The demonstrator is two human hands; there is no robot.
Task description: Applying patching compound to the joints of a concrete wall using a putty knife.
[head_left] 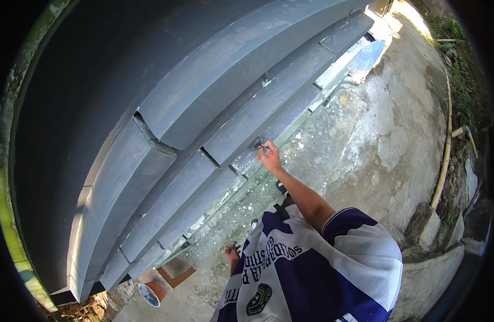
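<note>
My right hand (pixel 269 157) is closed on a small paintbrush (pixel 263 146), mostly hidden by the fingers. The brush's dark end meets the lowest course of a grey stepped wall (pixel 268 115), beside a darker, wet-looking patch (pixel 255 143). Patchy whitish and greenish areas show along the wall's foot. Lower down, my left hand (pixel 232 251) hangs near my body, its fingers loosely bent and apart, with nothing visible in it.
An orange-brown bucket (pixel 153 291) with a pale rim stands at lower left, next to a brown board (pixel 178 276). White spots dot the concrete floor (pixel 359 139). A bamboo pole (pixel 444 161) and a pale pipe (pixel 464 131) lie along the right edge. Something blue (pixel 369 55) rests at the wall's far end.
</note>
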